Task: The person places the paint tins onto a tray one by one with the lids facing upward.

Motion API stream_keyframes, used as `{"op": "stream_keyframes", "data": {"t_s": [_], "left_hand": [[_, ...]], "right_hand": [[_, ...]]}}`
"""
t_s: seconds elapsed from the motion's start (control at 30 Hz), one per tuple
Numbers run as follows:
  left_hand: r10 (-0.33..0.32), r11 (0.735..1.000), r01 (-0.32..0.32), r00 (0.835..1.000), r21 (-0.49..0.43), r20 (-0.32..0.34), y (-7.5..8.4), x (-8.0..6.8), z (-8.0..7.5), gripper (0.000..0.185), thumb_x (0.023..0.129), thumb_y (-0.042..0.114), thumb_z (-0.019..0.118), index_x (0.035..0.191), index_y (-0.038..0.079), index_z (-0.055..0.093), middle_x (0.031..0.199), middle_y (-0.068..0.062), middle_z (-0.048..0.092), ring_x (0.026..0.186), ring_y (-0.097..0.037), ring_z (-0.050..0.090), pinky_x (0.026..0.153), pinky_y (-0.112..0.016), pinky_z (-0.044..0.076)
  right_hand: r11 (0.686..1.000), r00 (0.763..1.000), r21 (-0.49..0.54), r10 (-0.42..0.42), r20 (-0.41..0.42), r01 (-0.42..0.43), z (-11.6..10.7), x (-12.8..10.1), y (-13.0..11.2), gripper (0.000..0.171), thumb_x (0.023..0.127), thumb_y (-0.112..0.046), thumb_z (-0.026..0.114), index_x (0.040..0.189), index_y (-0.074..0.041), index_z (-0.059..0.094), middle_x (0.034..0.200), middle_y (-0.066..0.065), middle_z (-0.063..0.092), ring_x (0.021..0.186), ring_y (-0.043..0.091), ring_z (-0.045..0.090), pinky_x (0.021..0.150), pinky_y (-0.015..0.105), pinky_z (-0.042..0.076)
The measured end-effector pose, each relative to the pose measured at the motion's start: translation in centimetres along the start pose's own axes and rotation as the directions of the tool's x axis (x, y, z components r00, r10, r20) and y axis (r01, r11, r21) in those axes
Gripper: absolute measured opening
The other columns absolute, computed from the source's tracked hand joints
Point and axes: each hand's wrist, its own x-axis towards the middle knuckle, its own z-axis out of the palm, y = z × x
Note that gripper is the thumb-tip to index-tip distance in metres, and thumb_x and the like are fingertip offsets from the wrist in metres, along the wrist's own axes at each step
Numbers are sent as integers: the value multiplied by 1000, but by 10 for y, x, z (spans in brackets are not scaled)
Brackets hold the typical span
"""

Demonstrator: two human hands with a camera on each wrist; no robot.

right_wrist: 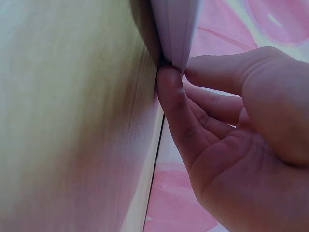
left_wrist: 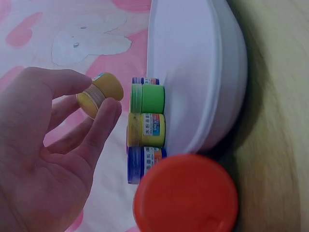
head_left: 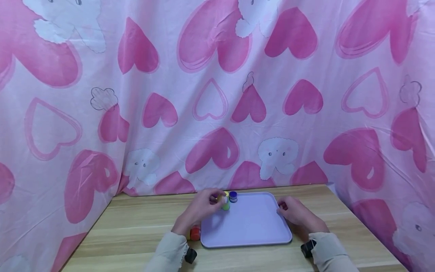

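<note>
Wooden table: left hand pinches yellow jar; right hand pinches tray rim.

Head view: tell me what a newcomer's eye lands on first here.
The pink heart-print curtain fills the background behind the wooden table. On the table lies a lilac tray, its right rim pinched by the right hand. The left hand holds a small yellow paint pot over the tray's far left corner, beside green, yellow and blue pots; an orange-lidded pot stands off the tray.
</note>
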Motion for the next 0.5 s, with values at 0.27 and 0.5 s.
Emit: {"op": "stream_keyframes", "data": {"t_s": [0.27,0.5], "left_hand": [[72,997,-72,997,4,2,3,11,7,35,95,11,80,129,12,76,120,-3,76,99,-15,72,88,-27,62],[105,994,-105,994,31,-9,8,20,16,33,94,6,79,127,7,77,120,-10,74,95,-18,74,80,-23,62]], "right_hand": [[1000,1000,1,6,1,-6,-1,-2,-2,33,102,-6,72,133,1,68,109,9,71,93,21,64,89,43,65],[1000,1000,-1,5,-2,-5,-1,-3,-1,33,102,-5,72,133,1,68,109,9,71,93,22,64,89,43,65]]}}
